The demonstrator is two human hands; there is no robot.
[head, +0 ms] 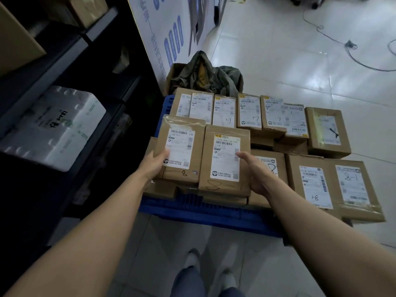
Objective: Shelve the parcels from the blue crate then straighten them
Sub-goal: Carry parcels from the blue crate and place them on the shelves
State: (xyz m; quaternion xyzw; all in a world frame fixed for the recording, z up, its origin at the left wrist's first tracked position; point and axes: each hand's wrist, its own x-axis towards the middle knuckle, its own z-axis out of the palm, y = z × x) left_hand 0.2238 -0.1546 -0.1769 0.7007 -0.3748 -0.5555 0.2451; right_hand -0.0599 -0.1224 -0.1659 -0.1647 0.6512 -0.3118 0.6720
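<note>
Now both hands are on the pile: the left hand [153,166] grips the left parcel [182,146] by its left edge, thumb on the label, while the right hand [255,174] clasps the right parcel [225,159] along its right side, thumb on the label too. Both parcels sit side by side, touching, atop other boxes [162,189] at the near end of the blue crate [203,207]. More parcels [248,110] stand in a row behind. The dark shelf [64,56] stands just left of the crate.
</note>
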